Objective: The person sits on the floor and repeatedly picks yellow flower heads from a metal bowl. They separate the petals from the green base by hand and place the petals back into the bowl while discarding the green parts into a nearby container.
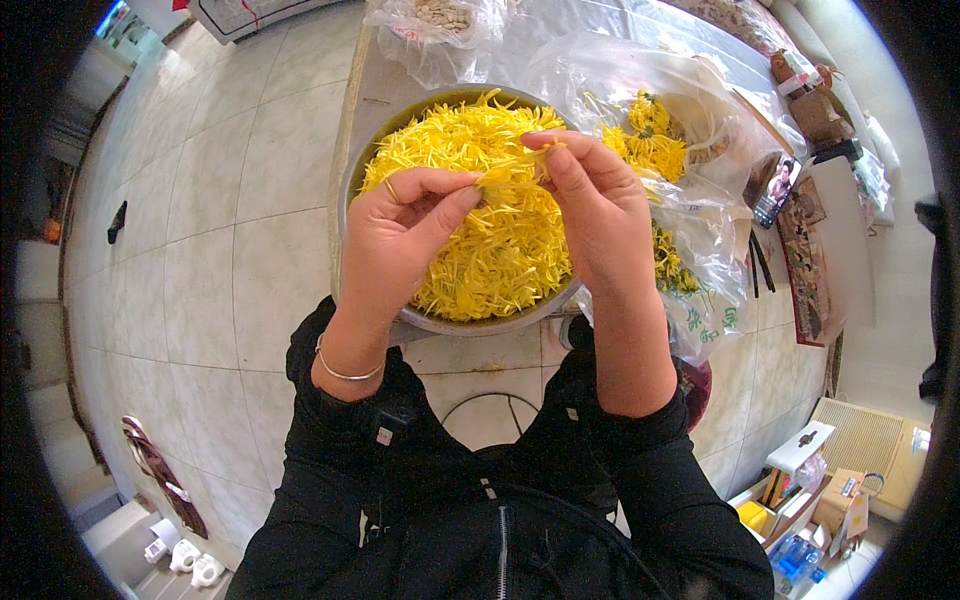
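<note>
A wide metal basin (517, 321) heaped with loose yellow petals (487, 259) stands at the near edge of the table. Over it, my left hand (397, 240) pinches the base of a yellow flower (504, 182), perhaps a chrysanthemum, between thumb and forefinger. My right hand (604, 202) grips petals of the same flower by their tips, and the strands stretch between both hands. To the right, a clear plastic bag (712, 232) lies open with whole yellow flower heads (652, 146) in it. More flower heads (670, 262) show under its plastic, nearer me.
A plastic bag of pale seeds (442, 15) sits beyond the basin. At the right are a phone (778, 191) with a lit screen, black chopsticks (761, 262) and an upright box (814, 255). Boxes and blue bottles (796, 559) stand on the floor at lower right.
</note>
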`<state>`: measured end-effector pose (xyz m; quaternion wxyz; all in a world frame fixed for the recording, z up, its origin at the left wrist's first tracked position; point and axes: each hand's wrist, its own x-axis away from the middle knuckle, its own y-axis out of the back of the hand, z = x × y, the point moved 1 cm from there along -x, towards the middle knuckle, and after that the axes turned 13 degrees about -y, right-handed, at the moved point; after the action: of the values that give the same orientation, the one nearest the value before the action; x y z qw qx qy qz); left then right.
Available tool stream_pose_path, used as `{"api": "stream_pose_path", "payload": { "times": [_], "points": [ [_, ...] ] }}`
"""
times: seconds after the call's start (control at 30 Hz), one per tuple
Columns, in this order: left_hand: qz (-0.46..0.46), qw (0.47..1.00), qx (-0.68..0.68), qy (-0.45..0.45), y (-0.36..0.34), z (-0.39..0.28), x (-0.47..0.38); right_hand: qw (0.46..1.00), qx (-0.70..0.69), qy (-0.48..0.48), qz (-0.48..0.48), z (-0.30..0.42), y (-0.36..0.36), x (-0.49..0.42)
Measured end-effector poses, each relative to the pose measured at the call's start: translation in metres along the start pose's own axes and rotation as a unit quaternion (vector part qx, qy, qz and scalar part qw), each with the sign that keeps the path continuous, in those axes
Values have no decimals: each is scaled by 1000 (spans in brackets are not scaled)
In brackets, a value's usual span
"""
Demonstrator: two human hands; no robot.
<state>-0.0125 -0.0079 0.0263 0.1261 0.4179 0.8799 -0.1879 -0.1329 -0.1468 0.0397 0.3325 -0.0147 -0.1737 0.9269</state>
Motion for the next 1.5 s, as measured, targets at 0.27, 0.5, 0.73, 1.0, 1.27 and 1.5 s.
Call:
{"api": "stream_pose_path", "payload": {
  "times": [0.27,0.5,0.73,1.0,1.27,1.5],
  "points": [
    [-6,991,-129,29,7,-1,2,965,236,106,31,7,-2,1],
    [7,995,-103,7,14,13,0,932,296,209,-7,1,1,-1],
    [-15,997,-75,25,26,20,3,966,192,169,-44,7,0,2],
    [-44,999,-21,-19,23,20,1,947,268,175,-7,7,-7,6],
    [-19,999,-27,-20,22,20,1,949,261,177,-18,2,-10,5],
    [-11,996,-79,-47,16,15,2,933,298,197,-43,2,-8,4]
  ]
}}
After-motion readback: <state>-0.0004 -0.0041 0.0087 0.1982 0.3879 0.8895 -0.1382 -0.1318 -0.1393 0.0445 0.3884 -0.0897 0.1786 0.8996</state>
